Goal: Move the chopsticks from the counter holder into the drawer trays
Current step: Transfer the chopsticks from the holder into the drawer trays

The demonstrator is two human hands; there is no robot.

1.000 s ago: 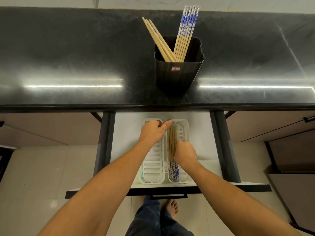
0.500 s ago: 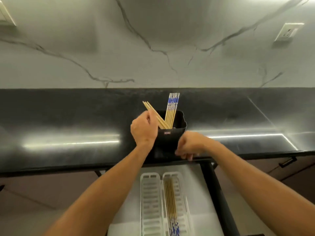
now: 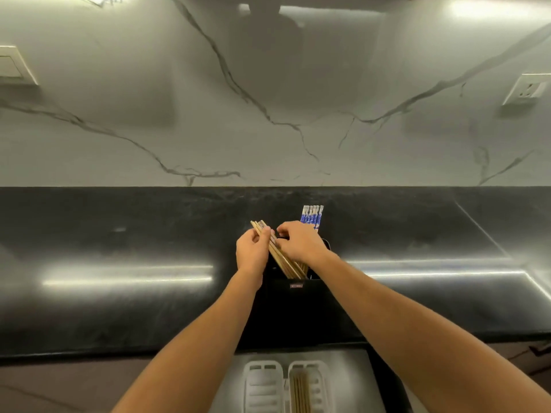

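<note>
- The marble wall (image 3: pixel 268 90) filled the upper view, where a second earlier the camera had looked down into the open drawer (image 3: pixel 343 380); the head had lifted toward the holder.
- The black table (image 3: pixel 119 234) carried only the dark holder (image 3: pixel 295 296), which stood at its front edge, directly above the drawer.
- Both arms had come up out of the drawer and now met over the holder's mouth.
- Two white trays (image 3: pixel 262 383) lay side by side in the drawer; the right one already held a row of chopsticks, the left one looked bare in the part that showed.
- The left hand (image 3: pixel 252 252) had its fingers clenched around the plain wooden chopsticks (image 3: pixel 280 257), which leaned left with their lower ends still inside the holder.
- The right hand (image 3: pixel 299 242) was at the same bundle, fingers curled against it, though whether it truly pinched any stick I could not tell.
- The blue-patterned chopsticks (image 3: pixel 311 217) stood upright behind the right hand, untouched.
- By my judgement a fresh fetch had begun: one batch was stowed, the wooden bundle was about to be lifted out, and the blue set remained after that.
</note>
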